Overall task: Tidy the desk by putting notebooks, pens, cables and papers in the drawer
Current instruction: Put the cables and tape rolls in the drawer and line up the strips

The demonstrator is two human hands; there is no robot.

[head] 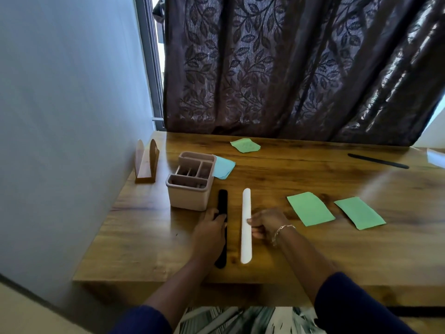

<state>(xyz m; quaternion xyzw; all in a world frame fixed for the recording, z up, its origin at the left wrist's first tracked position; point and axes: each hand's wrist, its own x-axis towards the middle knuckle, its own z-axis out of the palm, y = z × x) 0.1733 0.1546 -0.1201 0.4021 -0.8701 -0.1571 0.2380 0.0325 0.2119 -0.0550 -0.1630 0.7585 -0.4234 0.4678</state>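
The middle of the black strip (222, 198) is covered by the left hand (212, 227), whose fingers are curled over it in a grip. The white strip (246, 206) is pinched at mid-length between the thumb and fingertips of the right hand (267, 222); a bracelet (281, 231) is worn on that wrist. What the two strips are cannot be determined. Both are laid lengthwise just below centre frame, side by side but apart, on the table (277, 179).

The blue paper (222, 167) is partly hidden behind the organiser box (190, 186), left of centre. The contents of the box compartments are hard to make out. The right end of the table is cut off by the frame edge and washed out by glare. A blurred patterned area is seen at the bottom edge.

The near ends of both strips are located close to the near table edge. The left table edge is set against the wall (60, 116), where a wooden rack (145, 162) is stood. Two green papers (310, 208) (360, 213) are laid right of centre, and a third (245, 145) near the curtain (289, 68). A thin dark stick (378, 161) is placed at far right. Bare wood is left between the white strip and the nearest green paper, and across the centre of the table.
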